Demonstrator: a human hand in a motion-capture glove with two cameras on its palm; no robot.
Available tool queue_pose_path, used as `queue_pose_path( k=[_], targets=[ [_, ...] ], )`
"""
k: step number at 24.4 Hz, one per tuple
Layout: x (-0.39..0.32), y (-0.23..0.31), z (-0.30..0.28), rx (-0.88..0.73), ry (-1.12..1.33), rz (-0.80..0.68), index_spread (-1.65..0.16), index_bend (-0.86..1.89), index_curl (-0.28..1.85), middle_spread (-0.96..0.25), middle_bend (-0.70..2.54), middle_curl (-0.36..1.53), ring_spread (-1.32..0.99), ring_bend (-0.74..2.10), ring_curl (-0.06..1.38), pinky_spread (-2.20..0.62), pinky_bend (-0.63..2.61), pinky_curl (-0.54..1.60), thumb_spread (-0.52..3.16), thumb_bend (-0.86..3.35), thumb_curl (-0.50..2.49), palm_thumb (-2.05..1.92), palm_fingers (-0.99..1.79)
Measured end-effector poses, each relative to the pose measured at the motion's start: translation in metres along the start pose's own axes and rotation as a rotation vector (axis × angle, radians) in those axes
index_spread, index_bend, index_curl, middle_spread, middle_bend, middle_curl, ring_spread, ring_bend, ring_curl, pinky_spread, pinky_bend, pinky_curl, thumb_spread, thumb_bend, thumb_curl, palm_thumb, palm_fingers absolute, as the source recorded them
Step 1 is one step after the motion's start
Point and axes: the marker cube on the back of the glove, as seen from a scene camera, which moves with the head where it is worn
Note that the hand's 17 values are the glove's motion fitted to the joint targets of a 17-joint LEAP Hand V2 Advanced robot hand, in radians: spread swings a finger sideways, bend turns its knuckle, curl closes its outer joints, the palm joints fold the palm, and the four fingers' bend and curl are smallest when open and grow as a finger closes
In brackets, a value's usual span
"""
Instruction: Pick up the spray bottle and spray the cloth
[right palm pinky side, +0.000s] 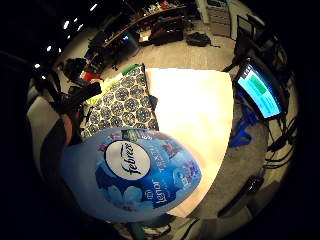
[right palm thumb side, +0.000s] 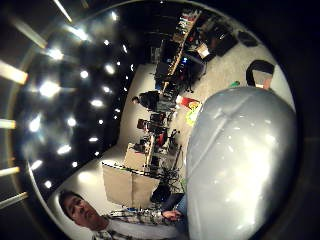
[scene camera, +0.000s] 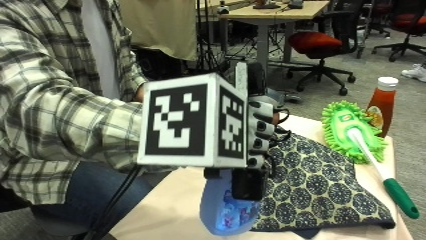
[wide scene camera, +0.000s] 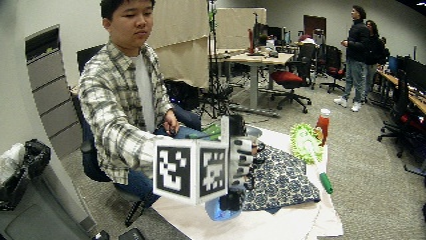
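Observation:
My gloved right hand (scene camera: 261, 127) grips a light blue Febreze spray bottle (scene camera: 226, 212) by its upper part and holds it up over the near side of the table. The bottle's body hangs below the hand, just beside the near edge of the dark blue patterned cloth (scene camera: 313, 185), which lies flat on the table. In the little finger side palm view the bottle's label (right palm pinky side: 135, 172) fills the near field, with the cloth (right palm pinky side: 122, 102) beyond it. The bottle's pale side (right palm thumb side: 240, 165) fills much of the thumb side palm view. Its nozzle is hidden by the hand.
A green fluffy duster (scene camera: 349, 127) with a green-tipped handle lies beside the cloth's far edge. A ketchup bottle (scene camera: 382, 102) stands at the table's far corner. A cream cover (right palm pinky side: 195, 110) spreads over the table. Office chairs and desks stand behind.

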Motion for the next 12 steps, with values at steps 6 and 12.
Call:
queue_pose_path(
  k=[6,12],
  targets=[
    [-0.030,0.002,0.020,-0.114,0.215,-0.055,-0.25,0.34,0.57,-0.14,0.63,0.56,-0.19,0.72,0.51,-0.17,0.40,0.45,0.06,-0.03,0.77,1.09,1.34],
    [-0.042,0.007,0.044,-0.244,0.402,-0.065,-0.25,0.34,0.58,-0.15,0.63,0.55,-0.19,0.72,0.51,-0.17,0.41,0.45,0.05,-0.03,0.77,1.08,1.35]
  ],
)
